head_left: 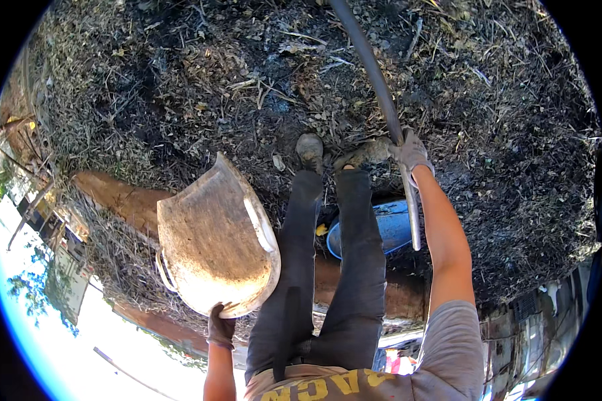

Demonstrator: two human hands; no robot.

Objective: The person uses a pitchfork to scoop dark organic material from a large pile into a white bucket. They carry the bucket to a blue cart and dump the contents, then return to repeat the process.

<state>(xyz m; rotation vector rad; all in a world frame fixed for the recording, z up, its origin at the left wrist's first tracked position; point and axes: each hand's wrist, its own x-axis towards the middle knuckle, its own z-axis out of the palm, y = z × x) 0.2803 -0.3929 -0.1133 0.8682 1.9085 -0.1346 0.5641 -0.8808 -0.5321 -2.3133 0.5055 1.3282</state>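
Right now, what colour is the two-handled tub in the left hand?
The two-handled tub is whitish, smeared brown inside; best seen in the head view.

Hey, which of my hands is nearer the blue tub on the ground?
Right. The right hand, gripping a long pole, is close to the blue tub; the left hand is farther left, at the white container's rim.

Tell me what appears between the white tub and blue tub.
In the head view, the person's left leg appears between the white tub and blue tub.
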